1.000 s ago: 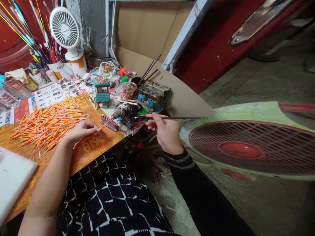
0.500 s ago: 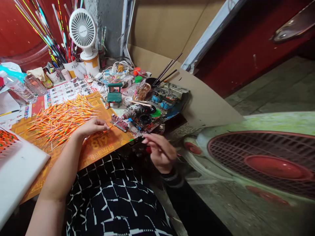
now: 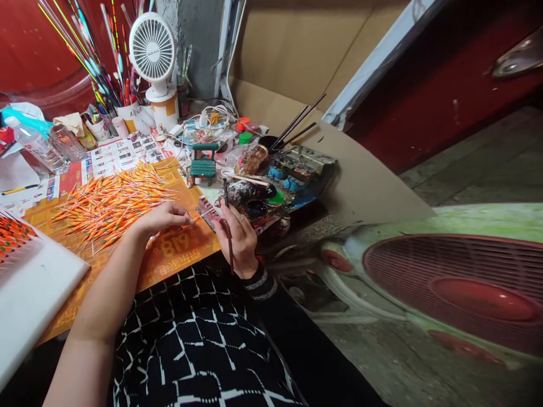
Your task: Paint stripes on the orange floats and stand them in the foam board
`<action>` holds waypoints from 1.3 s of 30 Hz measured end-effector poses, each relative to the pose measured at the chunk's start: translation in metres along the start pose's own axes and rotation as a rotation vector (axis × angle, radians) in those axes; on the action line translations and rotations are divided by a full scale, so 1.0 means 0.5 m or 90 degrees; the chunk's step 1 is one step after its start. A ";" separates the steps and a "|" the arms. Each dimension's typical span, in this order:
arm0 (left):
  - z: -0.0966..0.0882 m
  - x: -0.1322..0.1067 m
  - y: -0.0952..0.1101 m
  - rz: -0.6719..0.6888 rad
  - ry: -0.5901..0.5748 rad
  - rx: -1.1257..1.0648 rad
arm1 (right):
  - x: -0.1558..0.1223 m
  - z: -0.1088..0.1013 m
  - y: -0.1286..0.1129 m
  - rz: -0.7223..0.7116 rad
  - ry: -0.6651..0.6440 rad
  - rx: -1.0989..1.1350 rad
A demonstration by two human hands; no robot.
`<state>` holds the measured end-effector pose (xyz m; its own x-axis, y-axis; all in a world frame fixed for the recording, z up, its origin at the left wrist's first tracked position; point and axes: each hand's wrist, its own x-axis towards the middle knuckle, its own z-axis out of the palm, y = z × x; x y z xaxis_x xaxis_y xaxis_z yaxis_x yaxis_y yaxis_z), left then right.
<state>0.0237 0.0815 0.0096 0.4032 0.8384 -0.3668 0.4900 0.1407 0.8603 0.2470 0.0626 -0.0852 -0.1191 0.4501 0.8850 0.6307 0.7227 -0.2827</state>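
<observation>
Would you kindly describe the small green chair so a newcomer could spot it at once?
Find the white desk fan at the back. Below it and slightly right stands a miniature green chair, the only furniture-shaped object among the clutter.

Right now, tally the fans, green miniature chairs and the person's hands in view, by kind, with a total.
Fans: 2, white desk fan and red-grilled floor fan
Chairs: 1, green miniature chair
Hands: 2, left hand and right hand
Total: 5
</observation>
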 end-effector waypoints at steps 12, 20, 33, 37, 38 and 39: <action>-0.004 0.008 -0.012 -0.006 0.016 -0.021 | -0.009 0.013 0.004 0.019 -0.005 0.005; 0.007 0.031 -0.016 0.011 0.023 -0.067 | -0.006 0.012 0.003 0.009 -0.002 -0.007; 0.010 0.028 -0.016 0.023 0.026 -0.042 | -0.097 -0.034 -0.015 -0.018 -0.002 0.239; 0.011 0.029 -0.015 0.020 0.037 -0.057 | -0.099 -0.018 -0.014 -0.007 0.008 0.264; 0.011 0.028 -0.012 0.017 0.040 -0.059 | -0.099 -0.015 -0.014 -0.003 0.012 0.268; 0.012 0.028 -0.008 0.014 0.043 -0.061 | -0.099 -0.013 -0.014 0.000 0.015 0.274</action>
<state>0.0319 0.0894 -0.0010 0.3579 0.8750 -0.3260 0.4043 0.1695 0.8988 0.2533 0.0321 -0.1245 -0.0984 0.4418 0.8917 0.2533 0.8776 -0.4069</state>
